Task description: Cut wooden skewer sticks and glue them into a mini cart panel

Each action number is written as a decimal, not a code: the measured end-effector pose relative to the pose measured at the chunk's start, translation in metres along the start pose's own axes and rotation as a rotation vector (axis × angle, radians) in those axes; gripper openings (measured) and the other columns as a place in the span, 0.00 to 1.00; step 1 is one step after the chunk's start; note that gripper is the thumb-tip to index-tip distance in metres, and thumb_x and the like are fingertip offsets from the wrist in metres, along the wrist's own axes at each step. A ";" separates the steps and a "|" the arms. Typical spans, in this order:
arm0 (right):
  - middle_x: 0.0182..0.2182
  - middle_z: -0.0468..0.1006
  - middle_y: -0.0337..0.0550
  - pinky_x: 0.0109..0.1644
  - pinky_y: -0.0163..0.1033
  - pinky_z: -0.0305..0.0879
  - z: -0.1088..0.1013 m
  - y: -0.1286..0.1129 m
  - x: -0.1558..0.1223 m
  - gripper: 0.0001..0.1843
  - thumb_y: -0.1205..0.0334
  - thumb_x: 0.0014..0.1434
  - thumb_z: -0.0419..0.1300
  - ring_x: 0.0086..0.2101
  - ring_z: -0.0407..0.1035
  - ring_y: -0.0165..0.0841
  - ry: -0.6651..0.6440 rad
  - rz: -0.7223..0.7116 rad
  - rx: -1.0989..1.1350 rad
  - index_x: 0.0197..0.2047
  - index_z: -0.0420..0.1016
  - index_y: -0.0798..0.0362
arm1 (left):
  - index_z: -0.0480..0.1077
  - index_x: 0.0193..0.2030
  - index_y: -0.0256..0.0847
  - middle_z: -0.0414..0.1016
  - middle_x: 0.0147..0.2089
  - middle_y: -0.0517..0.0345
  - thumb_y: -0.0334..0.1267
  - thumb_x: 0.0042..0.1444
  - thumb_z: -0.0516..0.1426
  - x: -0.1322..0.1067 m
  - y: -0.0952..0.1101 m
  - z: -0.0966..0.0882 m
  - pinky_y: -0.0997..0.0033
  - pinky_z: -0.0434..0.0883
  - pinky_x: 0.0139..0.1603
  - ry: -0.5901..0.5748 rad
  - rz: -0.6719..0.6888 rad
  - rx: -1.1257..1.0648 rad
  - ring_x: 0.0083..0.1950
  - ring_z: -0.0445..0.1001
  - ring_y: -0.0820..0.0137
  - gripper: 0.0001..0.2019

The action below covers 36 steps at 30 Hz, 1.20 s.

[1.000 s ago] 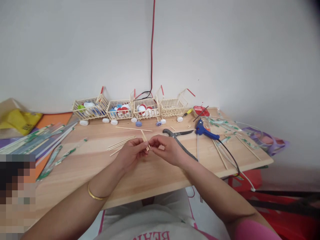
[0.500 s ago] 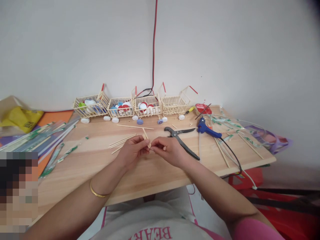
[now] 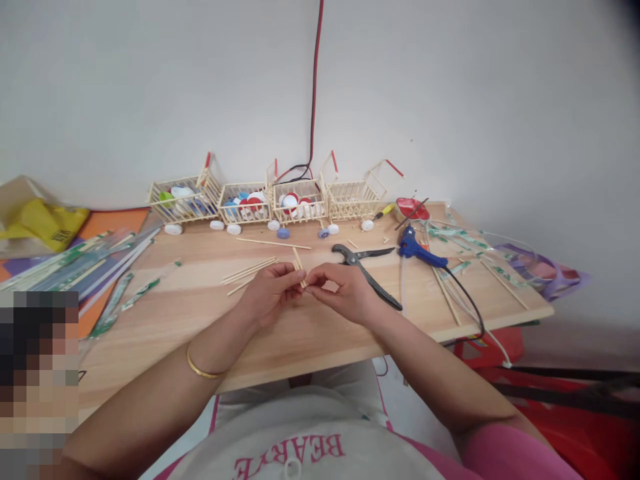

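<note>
My left hand point(image 3: 274, 288) pinches a few short wooden sticks point(image 3: 298, 260) between thumb and fingers, their far ends pointing up and away from me. My right hand point(image 3: 340, 288) meets it at the lower ends of these sticks, thumb and forefinger closed together there. Whether the right fingertips grip a stick or only touch one is hard to make out. Longer loose sticks point(image 3: 249, 270) lie on the wood just left of my left hand. Beyond my right hand lies a pair of dark-handled cutters point(image 3: 367, 273) with its jaws toward the back.
Several small stick-built carts point(image 3: 245, 203) on bottle-cap wheels line the wall, some filled with caps. A blue glue gun point(image 3: 423, 250) and a red dish point(image 3: 413, 209) are at right. Wrapped chopsticks point(image 3: 65, 257) and a yellow bag point(image 3: 47, 223) lie left. A pixelated person is at lower left.
The view has tilted and shifted slightly, so the table things sit a little higher and farther right. Both hands keep nearly the same pose around the short sticks.
</note>
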State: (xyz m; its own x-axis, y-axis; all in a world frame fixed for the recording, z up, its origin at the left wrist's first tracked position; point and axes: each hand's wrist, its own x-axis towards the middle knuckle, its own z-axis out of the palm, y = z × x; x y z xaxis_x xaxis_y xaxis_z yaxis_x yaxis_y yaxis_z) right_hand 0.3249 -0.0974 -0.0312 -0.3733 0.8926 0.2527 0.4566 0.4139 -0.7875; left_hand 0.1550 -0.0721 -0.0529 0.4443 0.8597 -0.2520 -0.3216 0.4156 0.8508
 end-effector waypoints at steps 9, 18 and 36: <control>0.29 0.75 0.39 0.35 0.32 0.63 0.004 -0.002 -0.001 0.03 0.66 0.54 0.56 0.30 0.68 0.27 0.029 0.030 0.035 0.32 0.71 0.54 | 0.68 0.24 0.36 0.69 0.22 0.61 0.40 0.44 0.64 -0.001 0.000 0.002 0.77 0.62 0.26 0.016 0.044 0.060 0.23 0.65 0.78 0.11; 0.27 0.76 0.40 0.34 0.34 0.67 0.007 0.008 -0.002 0.13 0.57 0.48 0.64 0.28 0.70 0.27 -0.051 0.425 0.504 0.34 0.68 0.55 | 0.71 0.25 0.37 0.69 0.22 0.62 0.41 0.47 0.61 -0.005 0.000 0.005 0.76 0.62 0.28 0.035 0.181 0.356 0.24 0.65 0.76 0.09; 0.24 0.72 0.35 0.31 0.33 0.66 0.004 0.018 -0.028 0.11 0.60 0.48 0.64 0.26 0.69 0.26 0.082 0.382 0.471 0.33 0.67 0.55 | 0.67 0.38 0.39 0.74 0.26 0.59 0.42 0.47 0.59 -0.001 0.033 -0.027 0.72 0.62 0.30 0.308 0.295 1.333 0.28 0.71 0.69 0.13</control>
State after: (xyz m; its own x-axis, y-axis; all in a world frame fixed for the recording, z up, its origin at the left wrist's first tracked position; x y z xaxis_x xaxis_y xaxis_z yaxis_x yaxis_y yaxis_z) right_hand 0.3407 -0.1158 -0.0545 -0.1817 0.9809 -0.0686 0.1331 -0.0446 -0.9901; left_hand 0.1209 -0.0508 -0.0369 0.2455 0.9670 0.0685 0.7341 -0.2316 0.6384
